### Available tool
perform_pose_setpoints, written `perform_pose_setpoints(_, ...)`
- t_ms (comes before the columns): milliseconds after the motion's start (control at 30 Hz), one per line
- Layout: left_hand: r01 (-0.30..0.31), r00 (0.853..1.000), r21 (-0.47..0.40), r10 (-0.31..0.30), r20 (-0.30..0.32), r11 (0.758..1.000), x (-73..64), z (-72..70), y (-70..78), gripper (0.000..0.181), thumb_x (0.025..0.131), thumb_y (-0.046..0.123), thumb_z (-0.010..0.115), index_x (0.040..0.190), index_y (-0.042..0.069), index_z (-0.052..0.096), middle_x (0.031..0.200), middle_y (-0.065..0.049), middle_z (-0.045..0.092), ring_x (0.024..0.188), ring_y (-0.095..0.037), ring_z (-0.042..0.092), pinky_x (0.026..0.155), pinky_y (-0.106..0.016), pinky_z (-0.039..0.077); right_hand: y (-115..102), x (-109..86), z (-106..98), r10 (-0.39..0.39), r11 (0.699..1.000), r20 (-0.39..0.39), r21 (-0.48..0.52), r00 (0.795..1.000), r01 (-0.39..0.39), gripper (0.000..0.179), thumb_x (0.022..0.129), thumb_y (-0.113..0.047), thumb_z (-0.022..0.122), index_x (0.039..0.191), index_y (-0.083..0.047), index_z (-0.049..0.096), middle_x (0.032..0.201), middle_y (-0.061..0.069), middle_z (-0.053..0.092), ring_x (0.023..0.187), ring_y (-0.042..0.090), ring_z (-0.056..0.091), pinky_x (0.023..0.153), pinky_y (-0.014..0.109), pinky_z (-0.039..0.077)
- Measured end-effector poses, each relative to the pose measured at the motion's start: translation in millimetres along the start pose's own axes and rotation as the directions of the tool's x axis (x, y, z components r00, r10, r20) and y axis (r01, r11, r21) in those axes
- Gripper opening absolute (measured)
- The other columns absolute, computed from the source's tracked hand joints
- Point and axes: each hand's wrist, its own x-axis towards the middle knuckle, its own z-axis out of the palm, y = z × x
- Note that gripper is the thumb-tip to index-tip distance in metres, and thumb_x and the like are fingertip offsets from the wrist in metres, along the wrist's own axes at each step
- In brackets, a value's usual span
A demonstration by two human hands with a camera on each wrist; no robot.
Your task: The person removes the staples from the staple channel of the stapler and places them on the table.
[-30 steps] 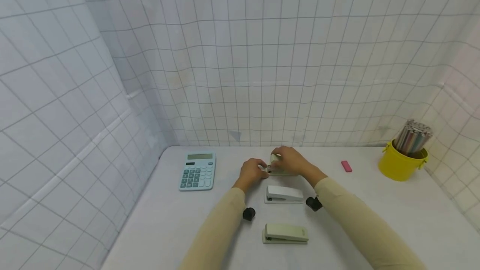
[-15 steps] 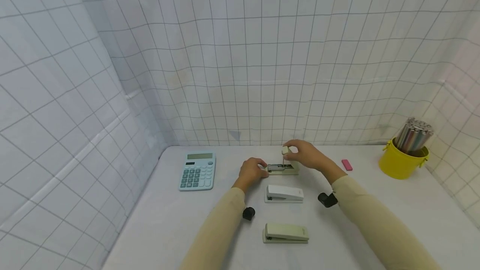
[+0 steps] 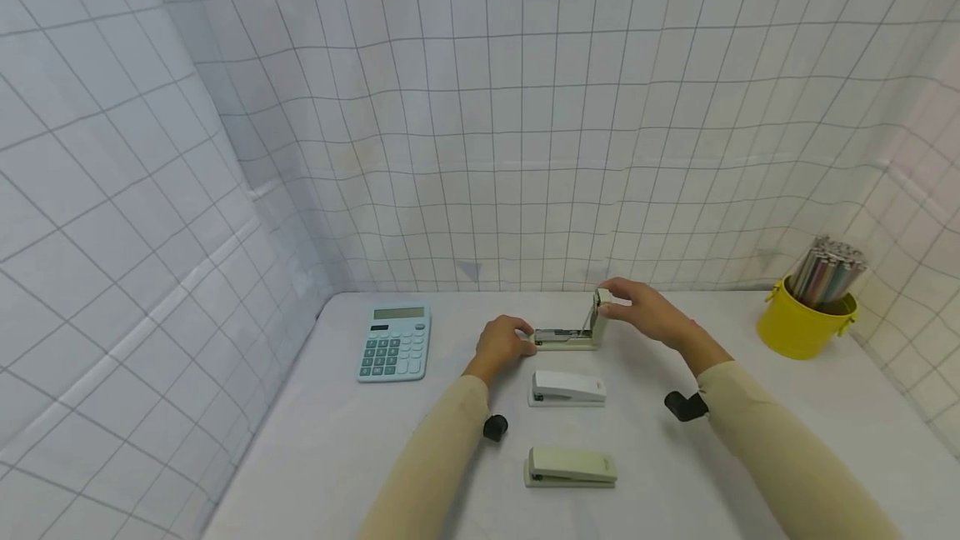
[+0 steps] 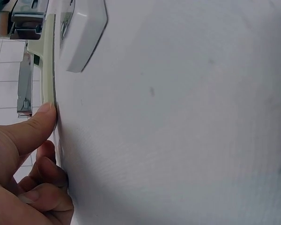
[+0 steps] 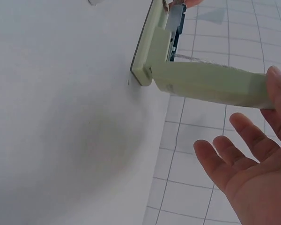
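A pale green stapler (image 3: 566, 347) lies at the back of the table with its top cover (image 5: 210, 84) swung up nearly upright. Its metal staple channel is exposed, and a thin spring (image 5: 201, 61) stretches from it to the cover. My left hand (image 3: 501, 347) pinches the left end of the base, thumb on its near edge. The raised cover's free end is held by my right hand (image 3: 647, 315), the other fingers spread beside it in the right wrist view. Nearer me are a white stapler (image 3: 568, 388) and another pale green stapler (image 3: 572, 465), both closed.
A light blue calculator (image 3: 396, 344) lies to the left. At the right stands a yellow bucket (image 3: 798, 327) with a bundle of pencil-like sticks (image 3: 828, 273). The pink block is almost wholly hidden behind my right wrist. Grid-patterned sheets (image 3: 525, 148) surround the table's back and sides.
My right hand has swung the stapler's cover up and to the right, from over the base to nearly upright. My left hand has stayed on the base.
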Motion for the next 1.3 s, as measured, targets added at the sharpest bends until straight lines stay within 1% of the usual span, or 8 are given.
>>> perform_pose_setpoints(200, -0.006, 1.0, -0.005, 0.006, -0.007, 1.0, -0.4, -1.2, 0.7, 0.029, 0.082, 0.02, 0.085, 0.11, 0.015, 0.078, 0.093, -0.003, 0.074, 0.084, -0.02, 0.062, 0.078, -0.039, 0.051, 19, -11.0, -15, 0.013, 0.998, 0.001, 0.067, 1.0, -0.013, 0.044, 0.101, -0.033, 0.064, 0.137, -0.009, 0.056, 0.149, 0.017, 0.051, 0.143, 0.043, 0.041, 0.11, 0.065, 0.034)
perform_pose_setpoints(333, -0.019, 1.0, 0.001, 0.019, -0.012, 1.0, 0.2, -2.1, 0.8, 0.029, 0.082, 0.02, 0.085, 0.11, 0.015, 0.078, 0.086, 0.0, 0.072, 0.079, -0.018, 0.057, 0.074, -0.038, 0.049, 31, -20.2, -25, 0.032, 0.996, 0.016, 0.084, 0.999, -0.033, 0.05, 0.1, -0.032, 0.066, 0.139, -0.003, 0.053, 0.148, 0.02, 0.05, 0.137, 0.044, 0.047, 0.107, 0.063, 0.039)
perform_pose_setpoints(500, -0.036, 0.999, 0.005, 0.037, -0.017, 0.999, -0.7, -2.1, 1.4, 0.029, 0.082, 0.021, 0.084, 0.11, 0.015, 0.078, 0.091, -0.003, 0.073, 0.082, -0.018, 0.062, 0.075, -0.038, 0.05, 43, -27.7, -32, 0.067, 0.996, 0.013, -0.06, 0.998, -0.066, 0.054, 0.098, -0.032, 0.068, 0.139, -0.001, 0.054, 0.148, 0.026, 0.049, 0.137, 0.049, 0.045, 0.105, 0.065, 0.04)
perform_pose_setpoints(667, -0.037, 0.999, 0.006, 0.038, -0.021, 0.999, -0.5, -0.5, 1.1, 0.029, 0.082, 0.021, 0.084, 0.11, 0.015, 0.078, 0.092, -0.003, 0.073, 0.082, -0.018, 0.063, 0.074, -0.037, 0.05, 56, -29.1, -31, 0.072, 0.965, -0.019, -0.251, 0.997, -0.075, 0.043, 0.095, -0.029, 0.072, 0.129, -0.004, 0.063, 0.14, 0.028, 0.056, 0.13, 0.05, 0.049, 0.1, 0.065, 0.042)
perform_pose_setpoints(900, -0.024, 0.999, 0.013, 0.024, -0.021, 1.0, -2.0, 0.4, 0.5, 0.028, 0.082, 0.02, 0.084, 0.109, 0.014, 0.077, 0.093, -0.004, 0.073, 0.083, -0.019, 0.063, 0.076, -0.038, 0.051, 68, -25.6, -25, 0.08, 0.939, -0.016, -0.335, 0.997, -0.081, 0.045, 0.093, -0.022, 0.073, 0.13, 0.002, 0.063, 0.136, 0.03, 0.058, 0.13, 0.053, 0.048, 0.104, 0.066, 0.038)
perform_pose_setpoints(1033, -0.03, 0.999, -0.007, 0.029, -0.013, 1.0, -0.9, 0.1, -0.8, 0.029, 0.082, 0.019, 0.083, 0.11, 0.013, 0.077, 0.094, -0.005, 0.073, 0.083, -0.019, 0.064, 0.076, -0.037, 0.051, 57, -28.3, -26, 0.088, 0.919, -0.019, -0.385, 0.996, -0.088, 0.059, 0.093, -0.02, 0.074, 0.142, 0.005, 0.052, 0.142, 0.033, 0.051, 0.132, 0.055, 0.045, 0.105, 0.067, 0.037)
perform_pose_setpoints(1167, -0.053, 0.999, -0.052, 0.053, 0.005, 0.997, -0.2, 0.6, -4.4, 0.031, 0.081, 0.017, 0.083, 0.111, 0.011, 0.076, 0.093, -0.006, 0.072, 0.082, -0.019, 0.062, 0.076, -0.037, 0.05, 28, -33.1, -31, 0.095, 0.899, -0.135, -0.414, 0.986, -0.143, 0.065, 0.096, -0.018, 0.068, 0.15, 0.004, 0.041, 0.144, 0.035, 0.049, 0.127, 0.054, 0.05, 0.097, 0.066, 0.044)
perform_pose_setpoints(1300, -0.074, 0.997, -0.085, 0.075, 0.014, 0.994, 1.6, 0.2, -8.6, 0.033, 0.08, 0.016, 0.082, 0.112, 0.01, 0.076, 0.092, -0.006, 0.071, 0.081, -0.019, 0.059, 0.078, -0.037, 0.05, -6, -25.8, -28, 0.085, 0.954, -0.239, -0.259, 0.967, -0.148, 0.052, 0.101, -0.018, 0.057, 0.146, 0.004, 0.046, 0.132, 0.031, 0.059, 0.112, 0.047, 0.062, 0.086, 0.057, 0.052)
